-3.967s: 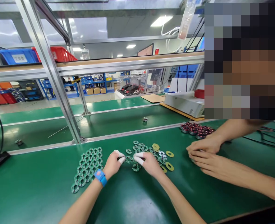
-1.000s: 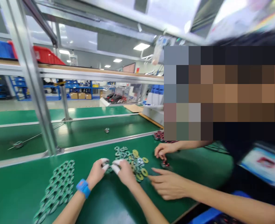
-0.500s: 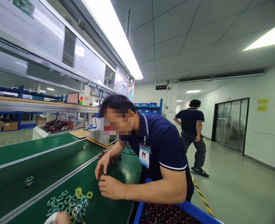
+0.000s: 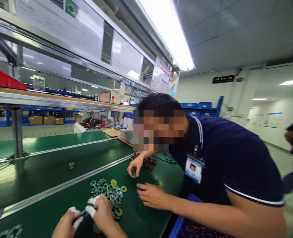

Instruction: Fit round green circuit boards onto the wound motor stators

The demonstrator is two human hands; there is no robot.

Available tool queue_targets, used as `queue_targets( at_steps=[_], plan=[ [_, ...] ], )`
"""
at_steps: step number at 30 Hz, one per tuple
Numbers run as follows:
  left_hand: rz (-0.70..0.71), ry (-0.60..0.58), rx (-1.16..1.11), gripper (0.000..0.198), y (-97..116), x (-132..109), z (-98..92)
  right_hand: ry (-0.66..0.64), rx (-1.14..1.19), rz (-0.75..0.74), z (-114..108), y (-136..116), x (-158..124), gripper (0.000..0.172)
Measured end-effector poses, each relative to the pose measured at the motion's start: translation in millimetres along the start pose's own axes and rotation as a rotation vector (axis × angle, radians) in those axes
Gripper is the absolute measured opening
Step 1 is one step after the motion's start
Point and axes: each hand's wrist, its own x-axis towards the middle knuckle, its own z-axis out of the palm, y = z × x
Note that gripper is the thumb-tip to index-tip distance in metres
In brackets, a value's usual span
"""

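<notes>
My left hand [image 4: 66, 224] is at the bottom of the head view, its fingers in white finger cots and drawn together in a pinch. Close beside it on the right, my right hand [image 4: 103, 213] also has white-covered fingertips pressed together. A small dark greenish piece shows between the two hands, too blurred to name. Just beyond my right hand lies a loose pile of green ring-shaped circuit boards [image 4: 103, 187], with a few yellowish rings [image 4: 123, 188] among and beside them. More green ring boards [image 4: 12, 232] lie at the lower left corner.
A co-worker [image 4: 225, 158] leans over the green bench from the right; one hand [image 4: 135, 165] holds a small ring part. Dark reddish parts [image 4: 150, 162] sit behind that hand. A single small part [image 4: 71, 165] stands past the metal strip. A blue bin [image 4: 178, 228] is at the bench edge.
The view has swung left and closer to the co-worker. Both my hands now show close together; before, only one was partly seen at the pile. The co-worker's hands have moved apart.
</notes>
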Motion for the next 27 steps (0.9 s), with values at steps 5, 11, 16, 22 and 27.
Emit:
queue_targets(
  at_steps=[5, 11, 16, 22, 27],
  plan=[
    [0.106, -0.042, 0.043, 0.023, 40.9, -5.0, -3.2, 0.016, -0.073, 0.004, -0.7, 0.6, 3.6, 0.012],
    [-0.01, -0.037, 0.09, 0.018, 48.6, -2.8, -12.8, 0.084, -0.179, 0.002, -5.1, 16.4, 3.7, 0.02],
    [-0.141, 0.109, 0.166, 0.035, -18.6, -2.4, -65.1, 0.115, -0.179, -0.123, -3.7, 19.9, -1.4, 0.028],
    [-0.35, 0.203, 0.215, 0.02, -92.8, -14.5, -123.8, -0.018, -0.068, -0.389, 36.5, -16.7, -18.8, 0.035],
    [-0.353, 0.241, 0.036, 0.014, -101.6, -13.6, -125.1, -0.047, -0.005, -0.372, 50.9, -10.3, 4.1, 0.025]
  ],
)
